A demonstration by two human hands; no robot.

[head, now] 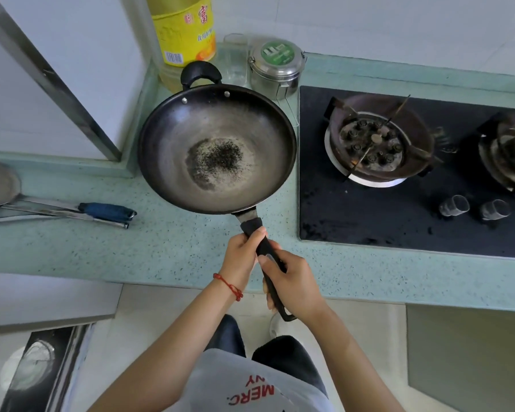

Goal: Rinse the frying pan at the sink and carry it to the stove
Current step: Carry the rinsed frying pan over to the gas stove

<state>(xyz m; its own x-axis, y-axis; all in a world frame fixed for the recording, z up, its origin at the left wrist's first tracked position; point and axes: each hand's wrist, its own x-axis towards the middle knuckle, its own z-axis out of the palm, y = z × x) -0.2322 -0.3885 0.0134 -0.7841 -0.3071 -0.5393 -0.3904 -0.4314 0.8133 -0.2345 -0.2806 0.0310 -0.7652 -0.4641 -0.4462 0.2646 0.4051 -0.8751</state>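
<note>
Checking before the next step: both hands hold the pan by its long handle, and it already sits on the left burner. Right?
Not quite. The head view shows both hands, left and right, on the handle, but the pan is over the counter, left of the stove's left burner.

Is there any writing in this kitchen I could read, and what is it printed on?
"MERC." and below it "NY", in red, seen upside down on the person's grey shirt; the rest is cut off.
"富", a red character on the yellow oil bottle; its smaller print and barcode are too small to read.
Green label on the steel container lid: white marks, too blurred to read.
Nothing readable on the frying pan or stove.
</note>
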